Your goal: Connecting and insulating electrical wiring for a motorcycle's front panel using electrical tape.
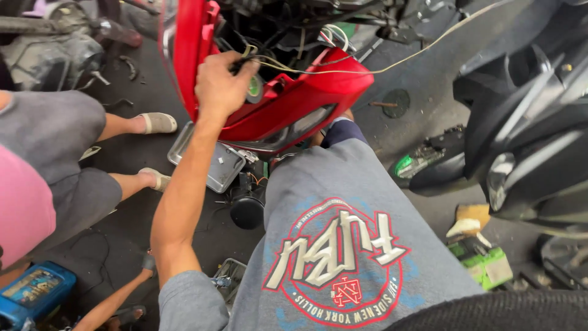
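Observation:
My left hand (222, 83) reaches up from the lower left, its fingers curled around a bundle of thin wires (288, 66) at the back of a red scooter front panel (294, 101). The panel is tilted, with a headlight lens on its lower side and a small green round part (254, 87) beside my fingers. Black, white and yellow wires run from the hand up to the scooter's frame. My grey printed shirt (343, 245) fills the lower middle. My right hand is hidden.
Another person in grey shorts (55, 141) and sandals sits at left. On the floor lie a metal tray (211, 168), a black round part (247, 211), a blue bottle (33, 294) and a green box (487, 263). Black scooter bodywork (533, 129) stands at right.

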